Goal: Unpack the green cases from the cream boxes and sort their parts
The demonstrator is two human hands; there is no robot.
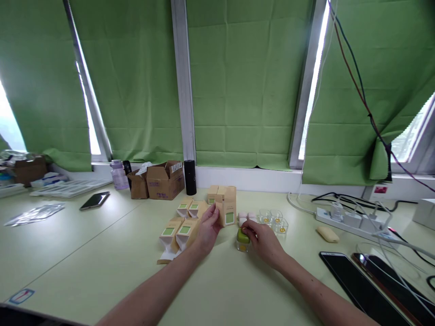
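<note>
Left grip (207, 228) pinches a carton (228, 211) by its side edge and holds it upright. Right grip (264, 243) closes its fingertips on the green lid (242, 235) of a jar (242, 246), which stands on the bench (102, 258) just beside the carton. The carton is thin kraft card, probably light and easily dented, so best held at the corners. The jar looks small, clear-walled and smooth, perhaps slippery. Hold it by the lid or low around the body.

Office-like workroom: desk (84, 253), power strip (346, 219), curtained windows (244, 81).
</note>
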